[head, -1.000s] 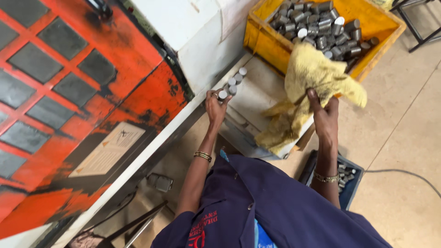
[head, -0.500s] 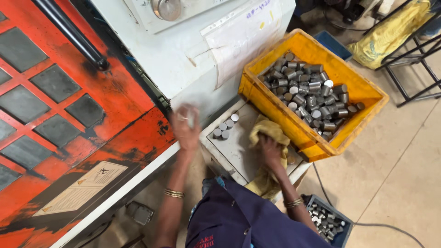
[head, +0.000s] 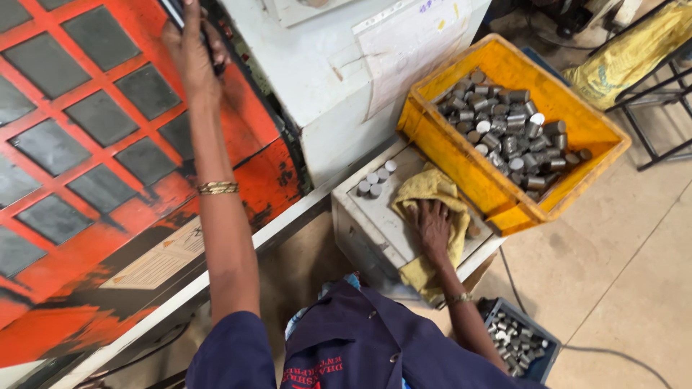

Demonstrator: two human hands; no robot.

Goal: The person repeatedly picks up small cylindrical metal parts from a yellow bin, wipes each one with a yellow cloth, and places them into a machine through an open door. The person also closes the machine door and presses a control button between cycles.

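Small bin (head: 515,346): dark blue crate of metal slugs, low by the right wrist.
Right hand (head: 435,225): flat, fingers spread, pressing the yellow cloth (head: 432,209); half a second ago it was gripping that cloth nearer the crate.
Cloth: soft, crumpled, draped over the edge of the white counter (head: 375,227).
Cylinders (head: 375,180): short grey metal pieces standing just beside the cloth.
Yellow crate (head: 461,155): plastic, full of steel slugs.
Left hand (head: 191,43): has risen from counter level, now curled round the dark handle (head: 173,11) on the orange door (head: 86,144).
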